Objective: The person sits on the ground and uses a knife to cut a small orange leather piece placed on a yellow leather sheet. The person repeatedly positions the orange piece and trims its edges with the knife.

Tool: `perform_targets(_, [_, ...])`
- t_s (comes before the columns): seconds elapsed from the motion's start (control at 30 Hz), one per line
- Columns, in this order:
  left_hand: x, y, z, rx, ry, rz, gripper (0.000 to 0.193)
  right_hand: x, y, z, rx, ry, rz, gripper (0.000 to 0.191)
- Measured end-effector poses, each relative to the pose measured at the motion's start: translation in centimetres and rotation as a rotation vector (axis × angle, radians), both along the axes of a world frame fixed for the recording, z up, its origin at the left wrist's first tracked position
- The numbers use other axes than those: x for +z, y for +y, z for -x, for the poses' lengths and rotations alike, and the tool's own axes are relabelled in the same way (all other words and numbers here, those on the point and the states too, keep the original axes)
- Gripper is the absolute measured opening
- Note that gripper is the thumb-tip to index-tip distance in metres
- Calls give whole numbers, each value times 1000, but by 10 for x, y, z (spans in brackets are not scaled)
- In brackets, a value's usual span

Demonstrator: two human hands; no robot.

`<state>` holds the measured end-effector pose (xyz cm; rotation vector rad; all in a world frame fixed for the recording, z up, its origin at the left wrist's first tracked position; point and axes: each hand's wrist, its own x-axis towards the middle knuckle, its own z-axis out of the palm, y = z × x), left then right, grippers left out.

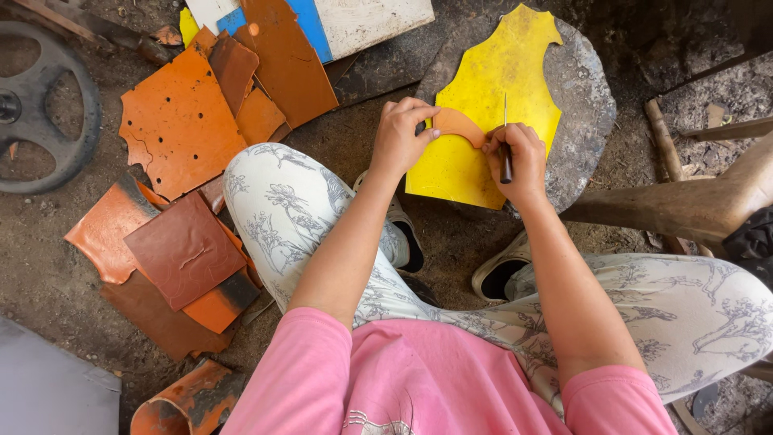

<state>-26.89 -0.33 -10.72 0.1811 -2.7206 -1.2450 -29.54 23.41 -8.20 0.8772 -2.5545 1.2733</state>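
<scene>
Now both forearms reach up toward the centre of the frame. Left hand [400, 137] bends at the wrist and its fingers pinch the left end of an orange curved piece [457, 125] — its long axis runs left to right. Right hand [518, 161] is closed as a fist around a dark-handled knife [506, 143], blade pointing up, beside the piece's right end. Both lie on a yellow sheet [491, 80] over a round stone slab [584, 97].

Hands [398, 137] on yellow sheet [483, 105]
</scene>
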Motion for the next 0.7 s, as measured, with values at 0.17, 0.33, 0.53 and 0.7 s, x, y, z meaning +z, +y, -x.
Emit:
perform_targets(0.17, [10,-14,1,173,47,-142,29,-7,7,2,-24,-90,107,19])
perform_targets(0.33, [20,7,-7,105,280,266,15,-15,16,13,-157,-271,229,16])
perform_targets(0.53, [18,62,-30,-284,303,501,54,-20,26,25,-139,-375,386,20])
perform_targets(0.7, [10,67,-35,-273,203,475,60,-23,26,22,-161,-374,356,20])
